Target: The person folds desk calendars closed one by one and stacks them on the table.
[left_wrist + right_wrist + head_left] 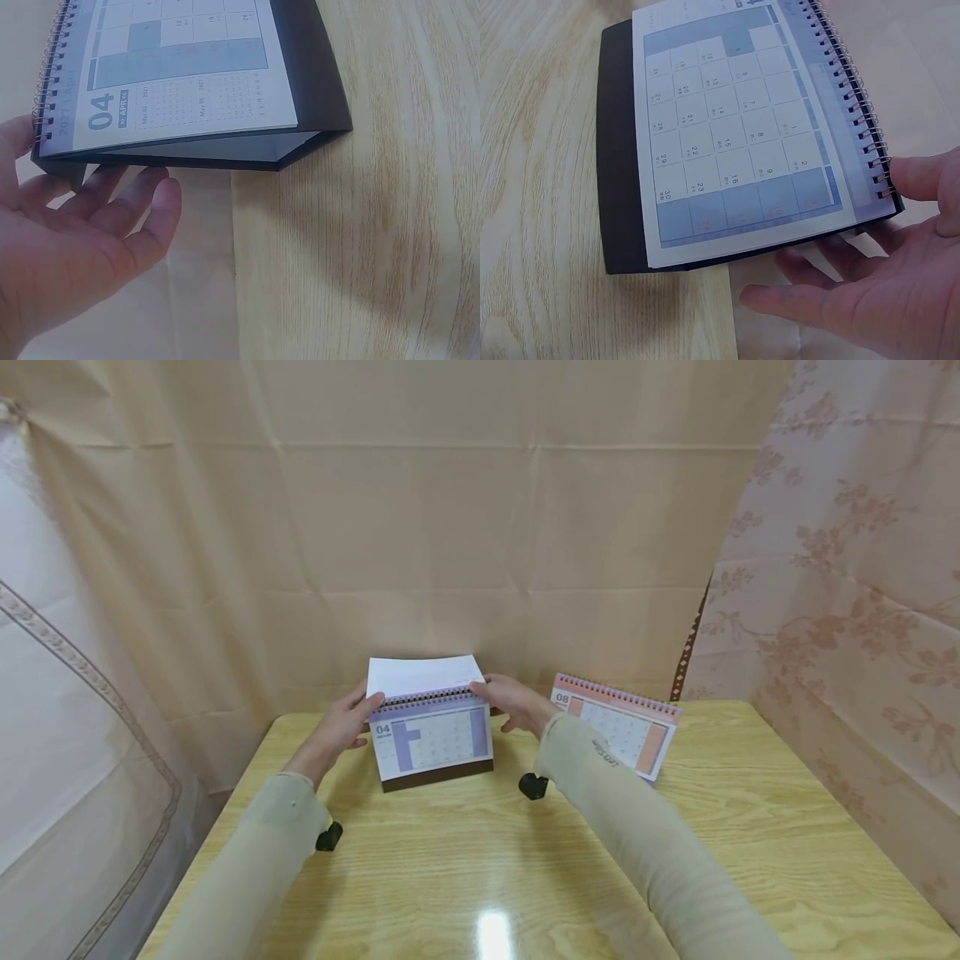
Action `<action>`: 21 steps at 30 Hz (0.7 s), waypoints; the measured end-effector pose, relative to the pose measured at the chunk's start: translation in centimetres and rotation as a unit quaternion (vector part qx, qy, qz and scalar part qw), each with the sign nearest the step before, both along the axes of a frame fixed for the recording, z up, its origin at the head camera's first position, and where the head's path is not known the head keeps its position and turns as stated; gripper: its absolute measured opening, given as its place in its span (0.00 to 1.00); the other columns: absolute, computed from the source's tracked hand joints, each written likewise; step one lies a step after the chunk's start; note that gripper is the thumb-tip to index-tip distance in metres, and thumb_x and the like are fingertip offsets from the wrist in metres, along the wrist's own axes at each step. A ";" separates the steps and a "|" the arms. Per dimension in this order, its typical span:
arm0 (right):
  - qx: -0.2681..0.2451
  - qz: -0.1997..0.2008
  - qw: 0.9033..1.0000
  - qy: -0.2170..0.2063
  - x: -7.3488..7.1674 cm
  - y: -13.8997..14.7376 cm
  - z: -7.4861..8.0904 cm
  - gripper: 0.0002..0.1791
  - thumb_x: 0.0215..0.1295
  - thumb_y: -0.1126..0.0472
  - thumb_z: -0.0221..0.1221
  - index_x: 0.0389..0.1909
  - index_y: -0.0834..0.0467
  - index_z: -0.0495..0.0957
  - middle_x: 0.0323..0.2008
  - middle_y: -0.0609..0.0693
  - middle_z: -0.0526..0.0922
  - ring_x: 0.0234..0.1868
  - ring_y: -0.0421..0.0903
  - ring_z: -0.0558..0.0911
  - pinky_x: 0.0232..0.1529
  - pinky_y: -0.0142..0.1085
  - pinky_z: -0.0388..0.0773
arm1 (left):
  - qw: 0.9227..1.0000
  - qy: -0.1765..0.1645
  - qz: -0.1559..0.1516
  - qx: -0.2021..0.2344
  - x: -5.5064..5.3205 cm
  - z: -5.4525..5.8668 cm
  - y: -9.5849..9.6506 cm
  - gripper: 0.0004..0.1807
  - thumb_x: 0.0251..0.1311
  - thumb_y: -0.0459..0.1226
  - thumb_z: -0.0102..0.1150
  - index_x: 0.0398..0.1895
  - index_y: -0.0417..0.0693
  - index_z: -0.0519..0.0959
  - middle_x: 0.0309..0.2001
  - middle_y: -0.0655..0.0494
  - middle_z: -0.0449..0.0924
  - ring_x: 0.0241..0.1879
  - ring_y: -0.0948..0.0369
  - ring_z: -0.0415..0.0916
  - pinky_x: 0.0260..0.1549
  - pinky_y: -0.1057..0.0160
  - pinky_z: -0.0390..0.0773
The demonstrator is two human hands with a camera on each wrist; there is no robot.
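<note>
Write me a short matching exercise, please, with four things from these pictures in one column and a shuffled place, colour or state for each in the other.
Things
1. 04 calendar
2. Left hand
3. 08 calendar
4. Right hand

Descriptions
A. Has orange trim and is touched by neither hand
B. Has its thumb at the right end of a spiral binding, as the head view shows it
C. Has blue-purple trim and stands between the two hands
D. Has its thumb at the left end of that binding

Pairs: 1-C, 2-D, 3-A, 4-B
</note>
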State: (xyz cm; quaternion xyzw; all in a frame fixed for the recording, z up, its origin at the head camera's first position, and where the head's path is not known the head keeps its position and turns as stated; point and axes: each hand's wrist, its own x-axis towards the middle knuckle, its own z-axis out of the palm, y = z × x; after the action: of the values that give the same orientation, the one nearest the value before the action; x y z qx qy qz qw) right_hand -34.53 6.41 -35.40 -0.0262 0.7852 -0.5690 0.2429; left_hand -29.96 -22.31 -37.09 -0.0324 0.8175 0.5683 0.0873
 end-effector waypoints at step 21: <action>-0.009 -0.005 1.000 0.012 0.1 0.0 -0.1 0.29 0.80 0.47 0.49 0.73 0.57 0.59 0.68 0.58 0.70 0.70 0.62 0.65 0.66 0.69 0.59 | 1.000 0.030 0.001 0.008 0.2 -0.4 -0.1 0.38 0.76 0.55 0.48 0.82 0.70 0.43 0.76 0.40 0.58 0.69 0.39 0.65 0.65 0.39 0.66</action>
State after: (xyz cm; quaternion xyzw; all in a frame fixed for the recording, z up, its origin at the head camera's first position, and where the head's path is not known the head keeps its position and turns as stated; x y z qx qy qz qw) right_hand -34.45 6.42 -35.52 -0.0313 0.7831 -0.5765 0.2310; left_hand -29.75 -22.36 -37.47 -0.0154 0.8153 0.5755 0.0629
